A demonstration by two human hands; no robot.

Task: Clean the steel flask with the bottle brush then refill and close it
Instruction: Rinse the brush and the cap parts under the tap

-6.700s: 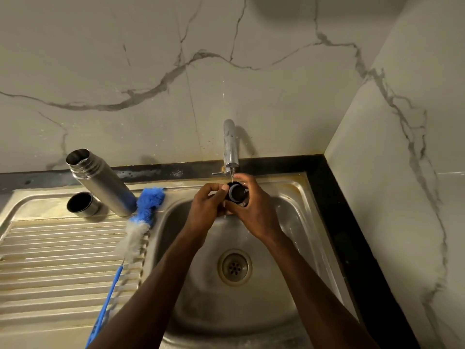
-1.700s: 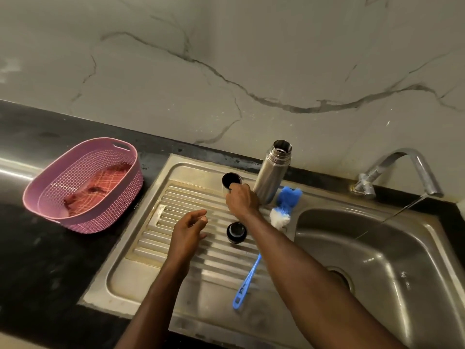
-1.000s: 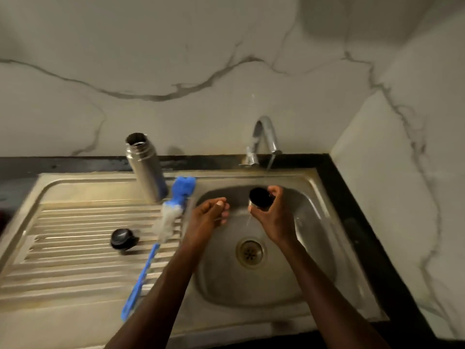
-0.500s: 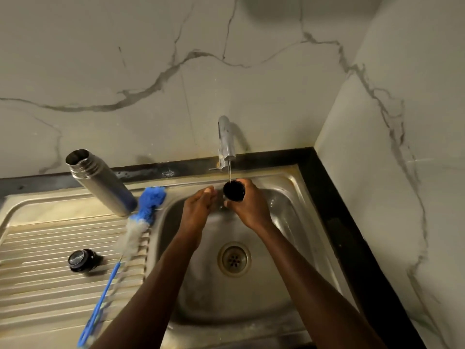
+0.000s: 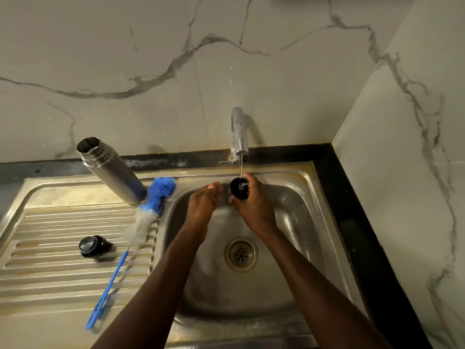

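At the far left, the ribbed steel draining surface [image 5: 50, 268] slopes toward the basin, and a small black stopper with a shiny round top [image 5: 92, 246] sits on its ridges. Behind it, near the back edge, the steel flask [image 5: 110, 170] stands upright with its mouth open and uncapped, just beside the fluffy blue head of the bottle brush [image 5: 148, 210]. The brush lies diagonally across the ridges, its blue head at the basin's rim, its white bristles lower down and its thin blue handle running toward the near-left corner. Further right is the sink [image 5: 297, 222], with its round drain [image 5: 241, 253] near the middle of the bowl. Above the bowl the left hand [image 5: 204, 202] hovers with its fingers loosely curled toward the cup; whether they touch it cannot be told. Just right of it, the right hand [image 5: 254, 207] grips a small dark-lined cup [image 5: 239, 188], mouth up, fingers wrapped round its side. A thin stream of water falls from the chrome tap [image 5: 239, 134] straight into that cup. A black border runs along the back and right edges of the sink, and veined marble walls rise behind and to the right.
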